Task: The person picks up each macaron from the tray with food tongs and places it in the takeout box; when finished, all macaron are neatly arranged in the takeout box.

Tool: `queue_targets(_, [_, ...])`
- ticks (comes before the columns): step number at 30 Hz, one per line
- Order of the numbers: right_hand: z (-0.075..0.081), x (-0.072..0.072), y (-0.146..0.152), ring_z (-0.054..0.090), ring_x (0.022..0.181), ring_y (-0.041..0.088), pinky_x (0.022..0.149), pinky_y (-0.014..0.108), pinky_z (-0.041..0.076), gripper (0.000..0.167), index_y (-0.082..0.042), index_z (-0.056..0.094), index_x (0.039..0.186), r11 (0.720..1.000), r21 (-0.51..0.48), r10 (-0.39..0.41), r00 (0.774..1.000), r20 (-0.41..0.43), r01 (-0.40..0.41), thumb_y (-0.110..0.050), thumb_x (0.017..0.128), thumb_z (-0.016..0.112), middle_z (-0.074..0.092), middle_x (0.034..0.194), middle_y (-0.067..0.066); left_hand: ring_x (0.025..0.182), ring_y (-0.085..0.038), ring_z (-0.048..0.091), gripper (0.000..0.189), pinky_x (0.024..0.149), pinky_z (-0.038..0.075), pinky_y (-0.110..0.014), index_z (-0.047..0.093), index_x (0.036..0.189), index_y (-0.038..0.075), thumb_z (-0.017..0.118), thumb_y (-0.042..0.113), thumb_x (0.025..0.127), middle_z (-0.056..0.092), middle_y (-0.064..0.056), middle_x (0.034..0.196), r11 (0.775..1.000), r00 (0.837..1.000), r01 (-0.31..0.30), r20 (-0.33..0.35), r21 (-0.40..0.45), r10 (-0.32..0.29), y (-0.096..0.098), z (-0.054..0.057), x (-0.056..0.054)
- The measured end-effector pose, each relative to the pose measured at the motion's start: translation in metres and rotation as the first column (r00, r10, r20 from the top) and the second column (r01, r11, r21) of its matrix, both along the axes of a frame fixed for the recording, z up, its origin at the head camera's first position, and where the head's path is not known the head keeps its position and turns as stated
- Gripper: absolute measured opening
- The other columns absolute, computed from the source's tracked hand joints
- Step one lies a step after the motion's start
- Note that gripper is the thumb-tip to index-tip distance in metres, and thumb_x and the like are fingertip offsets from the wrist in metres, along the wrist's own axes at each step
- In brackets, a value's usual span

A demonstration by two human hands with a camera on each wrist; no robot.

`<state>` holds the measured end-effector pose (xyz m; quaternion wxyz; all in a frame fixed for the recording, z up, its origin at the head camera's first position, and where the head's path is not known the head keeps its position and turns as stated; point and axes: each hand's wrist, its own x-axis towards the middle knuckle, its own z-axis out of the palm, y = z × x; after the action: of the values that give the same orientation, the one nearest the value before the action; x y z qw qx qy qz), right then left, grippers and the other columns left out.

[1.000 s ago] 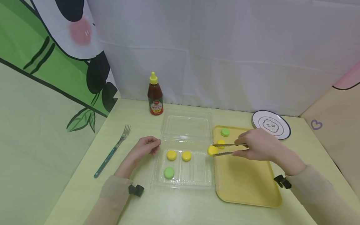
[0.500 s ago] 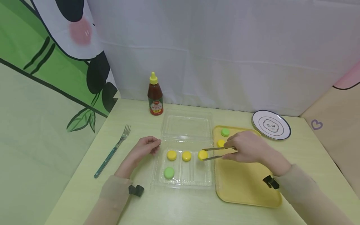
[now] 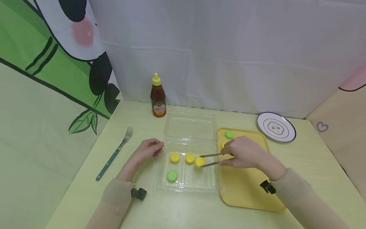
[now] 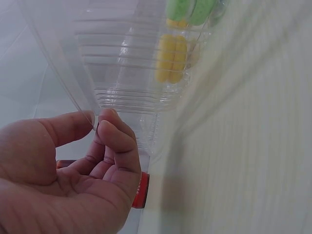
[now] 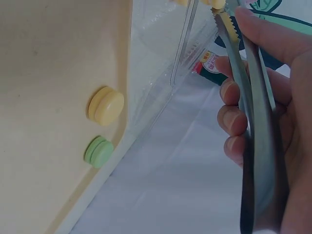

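My right hand [image 3: 246, 153] grips metal tongs [image 5: 263, 146], whose serrated tips pinch a yellow macaron [image 3: 199, 162] over the clear plastic container [image 3: 187, 186]. Two yellow macarons, one on the left [image 3: 174, 158] and one in the middle [image 3: 189, 158], lie in the container's back part, with a green macaron [image 3: 172, 176] in front. At the container's left side, my left hand [image 3: 148, 150] pinches its rim between thumb and index finger, as the left wrist view shows. On the yellow tray [image 3: 248, 190] sit another yellow macaron [image 5: 106, 106] and a green one [image 5: 99, 152].
The container's lid [image 3: 190, 127] lies folded back behind it. A ketchup bottle [image 3: 158, 101] stands at the back, left of the lid. To the left lies a fork with a teal handle [image 3: 110, 163]. A white plate [image 3: 276, 127] rests behind the tray at the right.
My right hand has carried the yellow macaron in the tongs leftward from the tray's edge to over the container, beside the middle yellow one. My left hand has stayed in place.
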<state>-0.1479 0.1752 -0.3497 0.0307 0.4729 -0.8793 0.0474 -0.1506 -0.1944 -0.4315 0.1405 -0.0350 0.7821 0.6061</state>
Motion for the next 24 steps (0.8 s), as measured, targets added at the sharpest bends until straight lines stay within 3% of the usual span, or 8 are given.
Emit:
queue_targets(5, [-0.006, 0.0, -0.005, 0.032, 0.053, -0.003, 0.048, 0.021, 0.028, 0.038, -0.026, 0.05, 0.065, 1.0, -0.004, 0.024, 1.0, -0.008, -0.024, -0.044, 0.081, 0.079, 0.036, 0.06, -0.018, 0.075, -0.016, 0.055, 0.029, 0.069, 0.048, -0.026, 0.061, 0.109, -0.006, 0.058, 0.023, 0.102, 0.061, -0.006, 0.085, 1.0, 1.0, -0.002, 0.002, -0.007, 0.003, 0.0, 0.0, 0.0])
queue_targets(12, [-0.014, 0.0, -0.012, 0.03, 0.054, -0.002, 0.049, 0.02, 0.027, 0.047, -0.024, 0.04, 0.062, 0.999, 0.001, 0.051, 0.999, 0.018, -0.051, -0.043, 0.082, 0.079, 0.033, 0.06, -0.017, 0.076, -0.017, 0.055, 0.029, 0.071, 0.048, -0.027, 0.061, 0.109, -0.005, 0.058, 0.023, 0.102, 0.061, -0.006, 0.086, 1.0, 1.0, -0.011, 0.012, -0.025, 0.011, 0.001, 0.0, 0.0])
queue_targets(24, [-0.024, 0.002, -0.021, 0.031, 0.053, -0.001, 0.048, 0.02, 0.027, 0.044, -0.024, 0.045, 0.062, 0.998, 0.008, 0.067, 0.997, 0.038, -0.067, -0.043, 0.082, 0.079, 0.034, 0.059, -0.016, 0.076, -0.016, 0.055, 0.031, 0.072, 0.049, -0.029, 0.06, 0.111, -0.005, 0.058, 0.025, 0.103, 0.061, -0.005, 0.087, 1.0, 1.0, -0.008, 0.011, -0.018, 0.008, 0.001, 0.001, 0.001])
